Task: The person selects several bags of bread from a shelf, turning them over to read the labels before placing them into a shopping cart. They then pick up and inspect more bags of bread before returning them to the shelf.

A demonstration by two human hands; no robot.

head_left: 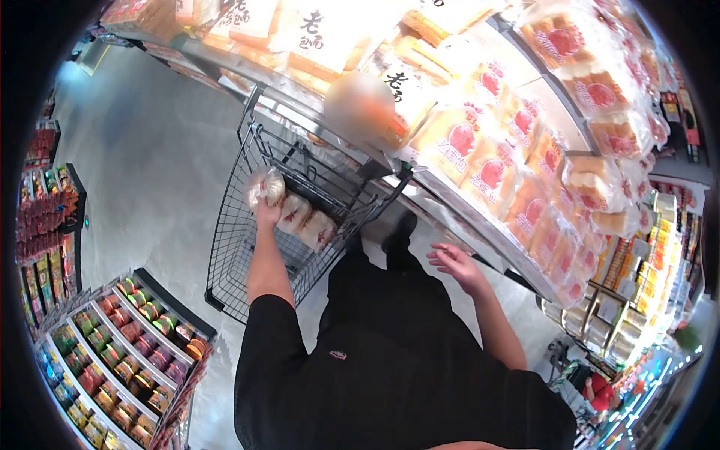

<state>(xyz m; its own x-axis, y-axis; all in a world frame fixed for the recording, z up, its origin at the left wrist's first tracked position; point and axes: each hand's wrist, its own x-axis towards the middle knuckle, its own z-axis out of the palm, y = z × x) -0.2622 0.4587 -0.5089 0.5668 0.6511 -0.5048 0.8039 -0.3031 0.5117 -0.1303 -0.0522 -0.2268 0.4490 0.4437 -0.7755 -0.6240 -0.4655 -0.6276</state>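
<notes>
My left hand [267, 214] reaches over the shopping cart [229, 255] and grips a clear bag of bread [265, 185]. Right beside that bag, two more bagged breads [294, 213] lie in a row inside the cart. Parts of the held bag are hidden by my fingers. To the right of my body, my right hand [456, 265] hangs in the air near the edge of the bread shelf [480, 232]; its fingers are partly stretched and it holds nothing.
Bagged loaves with red print [491, 172] fill the shelf ahead and right, with packs bearing black characters [313, 34] farther left. A rack of packaged cups [124, 352] stands at lower left. A person in red [598, 391] is at far lower right. Grey floor [150, 172] runs left.
</notes>
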